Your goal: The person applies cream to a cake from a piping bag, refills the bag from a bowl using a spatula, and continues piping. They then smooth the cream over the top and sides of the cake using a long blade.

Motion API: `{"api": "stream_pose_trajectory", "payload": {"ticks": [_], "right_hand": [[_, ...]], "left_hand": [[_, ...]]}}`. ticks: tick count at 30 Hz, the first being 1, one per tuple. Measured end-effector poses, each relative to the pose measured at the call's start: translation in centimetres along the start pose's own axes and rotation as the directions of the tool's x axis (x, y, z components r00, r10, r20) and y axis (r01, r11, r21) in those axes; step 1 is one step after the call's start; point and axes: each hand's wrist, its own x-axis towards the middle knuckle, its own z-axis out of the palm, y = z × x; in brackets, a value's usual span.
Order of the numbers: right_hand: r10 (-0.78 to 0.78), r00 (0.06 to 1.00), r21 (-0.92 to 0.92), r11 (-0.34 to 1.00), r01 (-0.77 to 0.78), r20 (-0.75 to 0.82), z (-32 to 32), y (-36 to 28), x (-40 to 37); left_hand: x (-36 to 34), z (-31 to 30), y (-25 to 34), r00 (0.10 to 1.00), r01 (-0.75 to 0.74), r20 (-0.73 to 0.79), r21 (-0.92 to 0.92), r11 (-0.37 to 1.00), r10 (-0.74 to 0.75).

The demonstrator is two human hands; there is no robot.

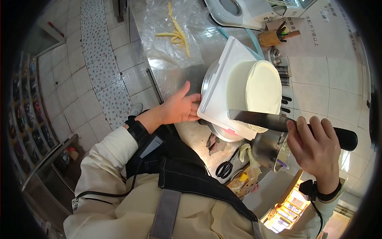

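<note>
A tall round cake (263, 89) coated in pale cream stands on a white square cake board (217, 85). Beneath the board, the rim of a round metal turntable (225, 137) shows. My right hand (316, 145) is wrapped around the black handle of an icing spatula (262, 120). Its long blade lies along the near side of the cake, overlapping the board in this view. At the board's left edge is my left hand (181, 104), thumb raised and fingers stretched out, fingertips right at the board and turntable rim.
Clear plastic (171, 47) with yellow cream strips (179, 36) lies at the counter's far left. A white appliance (238, 12) and a brush holder (270, 38) stand behind the cake. Nearer me are a metal bowl (268, 149), scissors (225, 169) and a used piping bag (248, 167).
</note>
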Motion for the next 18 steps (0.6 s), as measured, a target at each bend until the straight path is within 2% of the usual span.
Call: {"api": "stream_pose_trajectory", "payload": {"ticks": [1, 2, 4, 5, 7, 8, 10, 11, 13, 14, 16, 18], "right_hand": [[0.002, 1.0, 0.006, 1.0, -0.002, -0.003, 0.1, -0.1, -0.1], [0.004, 1.0, 0.006, 1.0, -0.004, -0.002, 0.1, -0.2, -0.2], [0.035, 0.999, -0.013, 0.999, -0.035, -0.013, 0.2, -0.5, -0.4], [0.037, 0.999, -0.014, 0.999, -0.037, -0.013, 0.2, -0.5, -0.5], [0.038, 0.999, -0.009, 0.999, -0.038, -0.005, 0.2, -0.6, -0.6], [0.04, 0.999, -0.01, 0.999, -0.04, -0.005, 0.2, -0.7, -0.7], [0.033, 0.999, -0.019, 0.999, -0.034, -0.008, 0.3, -0.8, -0.8], [0.034, 0.999, -0.019, 0.999, -0.035, -0.008, 0.3, -0.8, -0.9], [0.021, 1.0, -0.024, 0.999, -0.022, -0.011, 0.3, -0.9, -1.0], [0.021, 1.0, -0.025, 0.999, -0.021, -0.013, 0.3, -0.9, -1.1], [0.022, 1.0, -0.016, 1.0, -0.022, -0.006, 0.2, -1.0, -1.2], [0.026, 1.0, -0.017, 1.0, -0.026, -0.001, 0.2, -1.2, -1.3]], "left_hand": [[-0.1, 0.2, -0.2, 0.995, 0.09, 0.039, 0.039, 0.995, -0.092], [-0.1, 0.0, 0.1, 0.995, 0.092, 0.04, 0.04, 0.995, -0.094], [0.0, -0.7, 1.4, 0.996, -0.003, 0.09, 0.045, 0.999, -0.001], [0.2, -0.7, 1.8, 0.996, -0.001, 0.091, 0.047, 0.999, -0.003], [0.2, -0.3, 2.4, 0.986, -0.139, 0.096, 0.006, 0.99, 0.138], [0.3, -0.2, 2.3, 0.986, -0.138, 0.097, 0.008, 0.99, 0.137], [0.2, 0.2, 1.9, 0.982, -0.19, -0.015, -0.085, 0.978, 0.189], [0.2, 0.2, 1.4, 0.982, -0.189, -0.014, -0.084, 0.978, 0.189], [0.2, -0.2, 0.3, 0.995, 0.081, -0.069, 0.045, 0.996, -0.077], [0.4, -1.0, 0.2, 0.995, 0.079, -0.069, 0.046, 0.996, -0.076], [0.4, -2.1, 0.7, 0.98, 0.03, 0.195, -0.01, 1.0, -0.027], [0.6, -2.1, 1.7, 0.979, -0.017, 0.205, 0.012, 1.0, 0.015]]}}
